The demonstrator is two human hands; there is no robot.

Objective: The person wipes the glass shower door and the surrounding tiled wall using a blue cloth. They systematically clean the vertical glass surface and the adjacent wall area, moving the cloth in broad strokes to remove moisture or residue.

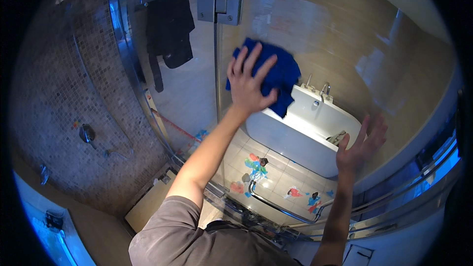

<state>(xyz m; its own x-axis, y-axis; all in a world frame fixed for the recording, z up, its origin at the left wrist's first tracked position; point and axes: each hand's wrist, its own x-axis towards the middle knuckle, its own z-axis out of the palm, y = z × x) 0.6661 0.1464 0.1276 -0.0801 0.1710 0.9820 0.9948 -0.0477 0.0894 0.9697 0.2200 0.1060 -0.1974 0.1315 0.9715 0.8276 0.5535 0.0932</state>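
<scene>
Here, a blue cloth (283, 69) sits in the upper middle of the frame, spread against a clear glass panel (283, 12), just right of a square metal hinge (229, 5). The left hand (249, 86) lies over the cloth's left part with its palm toward the glass, fingers fanned wide and thumb out to the right; it looks pressed flat on the cloth rather than closed around it. The right hand (362, 143), at the right of the frame, is slightly blurred, raised with its fingers apart and nothing visible in it; whether it touches the glass I cannot tell. Between the hands, a white bathtub (288, 140) shows, with a curved tap (325, 88) at its far edge. Below it, bright coloured patches (256, 168) show over the pale floor tiles (281, 180), near a bent metal bar (281, 209) at the lower middle. In the upper left hangs a dark garment (170, 29), and farther left a mosaic wall (54, 83) carries a round shower fitting (86, 133).
</scene>
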